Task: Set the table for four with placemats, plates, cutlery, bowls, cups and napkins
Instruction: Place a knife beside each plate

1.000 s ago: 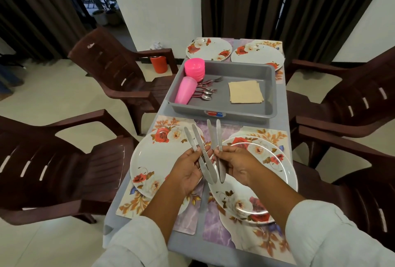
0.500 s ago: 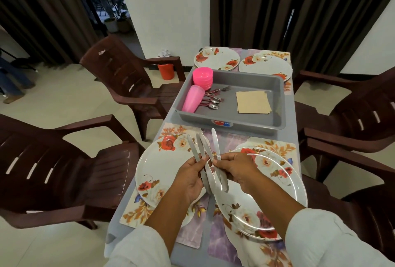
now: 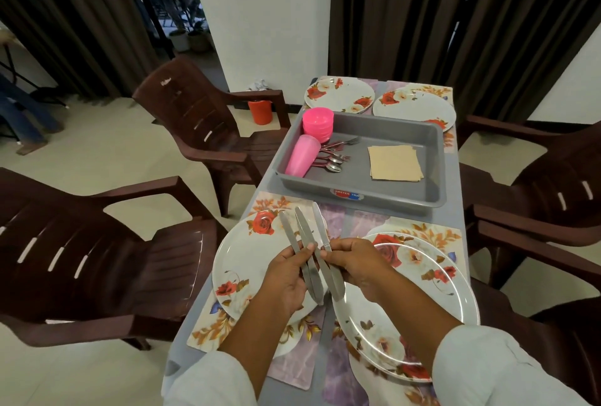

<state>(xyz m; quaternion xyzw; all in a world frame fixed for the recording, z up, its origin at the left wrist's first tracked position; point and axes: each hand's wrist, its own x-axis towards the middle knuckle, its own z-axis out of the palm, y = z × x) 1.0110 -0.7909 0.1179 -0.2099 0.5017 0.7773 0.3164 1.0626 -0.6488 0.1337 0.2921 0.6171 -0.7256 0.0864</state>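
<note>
Left hand (image 3: 286,275) fingers curled round knives (image 3: 301,227); right hand (image 3: 356,261) fingers pinching the rightmost knife (image 3: 318,222)

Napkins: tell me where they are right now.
In the head view, the stack of tan napkins lies flat in the right half of the grey tray mid-table, right of the forks and spoons and pink cups.

Brown chairs (image 3: 97,243), orange bin (image 3: 260,112)
</note>
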